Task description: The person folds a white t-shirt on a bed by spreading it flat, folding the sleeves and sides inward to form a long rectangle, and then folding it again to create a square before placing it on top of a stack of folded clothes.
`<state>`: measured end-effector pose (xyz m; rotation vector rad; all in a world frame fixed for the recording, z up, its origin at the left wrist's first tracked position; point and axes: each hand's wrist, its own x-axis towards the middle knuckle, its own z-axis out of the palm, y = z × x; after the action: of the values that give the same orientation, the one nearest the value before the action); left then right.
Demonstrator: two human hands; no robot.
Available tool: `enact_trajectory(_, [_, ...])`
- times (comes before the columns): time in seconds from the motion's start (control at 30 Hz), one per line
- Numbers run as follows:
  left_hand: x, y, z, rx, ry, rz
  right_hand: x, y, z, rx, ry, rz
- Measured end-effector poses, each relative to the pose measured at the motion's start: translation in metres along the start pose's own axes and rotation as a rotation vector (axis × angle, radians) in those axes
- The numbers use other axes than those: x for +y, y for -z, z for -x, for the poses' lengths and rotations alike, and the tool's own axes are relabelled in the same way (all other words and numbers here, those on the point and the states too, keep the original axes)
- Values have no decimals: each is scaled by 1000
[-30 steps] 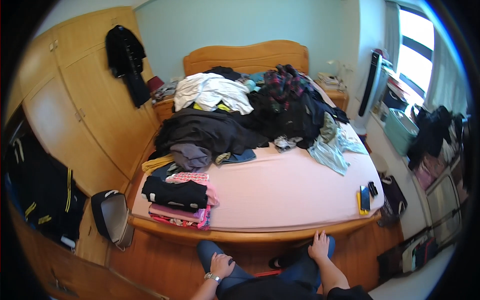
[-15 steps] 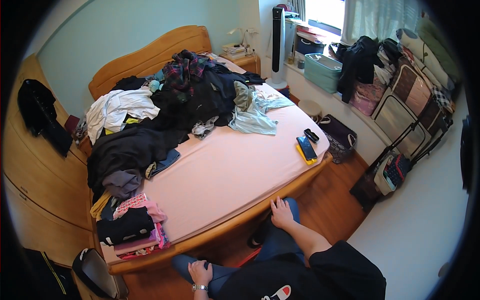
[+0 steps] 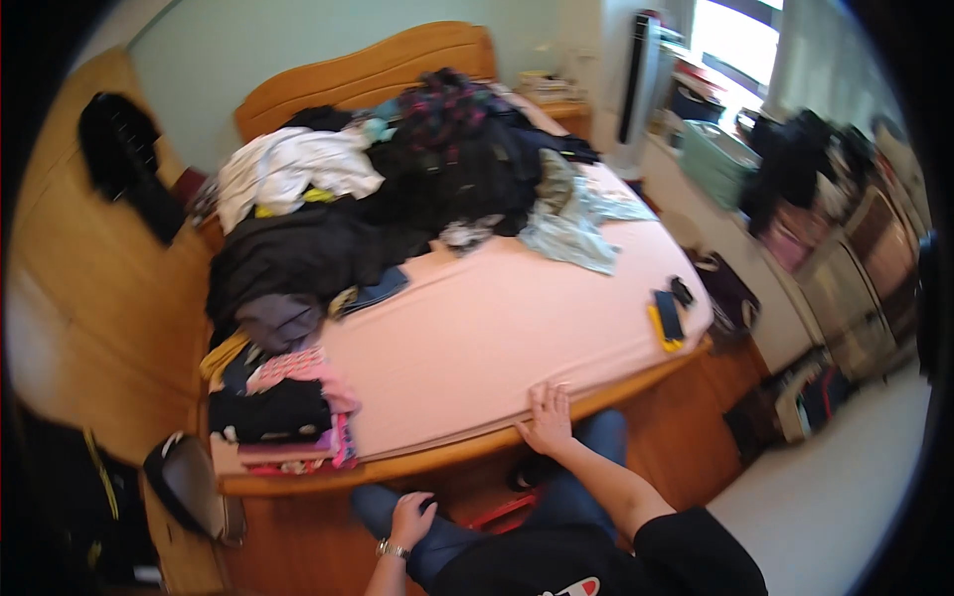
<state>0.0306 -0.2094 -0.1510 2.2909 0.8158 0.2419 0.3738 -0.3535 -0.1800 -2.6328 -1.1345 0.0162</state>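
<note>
Nearest, the person's left hand [image 3: 411, 519] lies on one blue-clad knee [image 3: 372, 505], a single watch [image 3: 393, 549] on the wrist; its fingers blur, and I cannot tell whether they close on anything. The right hand [image 3: 546, 422] is empty, palm down, fingers slightly apart, touching the pink sheet [image 3: 477, 338] at the bed's foot edge. To the left sits one folded stack [image 3: 270, 422], topped with black; its layers are too blurred to count. Rightward, one dark flat device [image 3: 668, 316] partly covers one yellow thing [image 3: 663, 338], near one small black object [image 3: 682, 291]. Beyond, a dark clothes heap [image 3: 298, 243] hides much of itself, beside one white garment [image 3: 298, 169].
</note>
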Motion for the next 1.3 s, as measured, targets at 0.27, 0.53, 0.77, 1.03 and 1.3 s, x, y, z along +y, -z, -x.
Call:
enact_trajectory(0.27, [70,119,-137,-87,-263,207,-61,21,-100,-418,455,245])
enact_trajectory(0.53, [20,289,-398,329,-358,-323,-48,-22,-128,-355,751,237])
enact_trajectory(0.77, [-56,338,-595,754,-168,-829,-22,-57,-126,-325,730,113])
enact_trajectory(1.03, [-96,374,-671,938,14,-460,-17,-64,-134,-331,735,-6])
enact_trajectory(1.3, [-58,415,-644,830,-181,667,-26,-53,-138,-407,751,20])
